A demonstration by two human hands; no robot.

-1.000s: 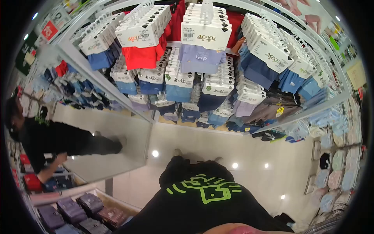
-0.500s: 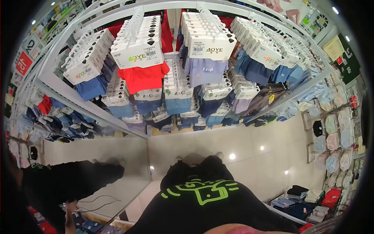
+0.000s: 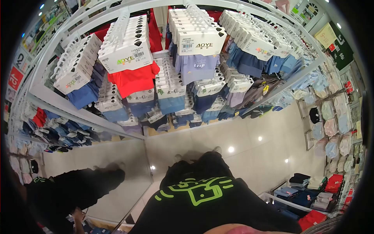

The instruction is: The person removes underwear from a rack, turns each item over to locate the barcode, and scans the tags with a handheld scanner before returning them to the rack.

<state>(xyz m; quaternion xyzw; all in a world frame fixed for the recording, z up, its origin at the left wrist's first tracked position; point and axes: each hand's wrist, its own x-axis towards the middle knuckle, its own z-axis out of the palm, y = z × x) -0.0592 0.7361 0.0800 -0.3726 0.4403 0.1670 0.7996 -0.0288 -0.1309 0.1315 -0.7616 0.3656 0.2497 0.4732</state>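
Observation:
Neither my left hand nor my right hand shows directly. Below the rack is my black shirt [image 3: 233, 206] with a green print. A mirror [image 3: 130, 183] on the left reflects a dark-clothed figure and a small, unclear hand [image 3: 78, 215] low down. Ahead, rows of white header cards [image 3: 124, 58] marked AOYE hang from a white metal rack [image 3: 37, 87]. Under them hang a red garment [image 3: 134, 82], a lavender one [image 3: 198, 69] reading "trip", and blue ones [image 3: 250, 64]. A second row of carded garments [image 3: 171, 103] hangs lower.
Pale floor tiles [image 3: 249, 160] lie between the rack and my body. On the right wall hang packs of small pastel items [image 3: 331, 126]. Folded clothes [image 3: 306, 197] lie in a low display at the lower right. Signs [image 3: 326, 37] stand at the upper right.
The rack and its garments have shifted a little left in view as the camera moved. In the mirror, the reflected hand appears slightly further right and lower.

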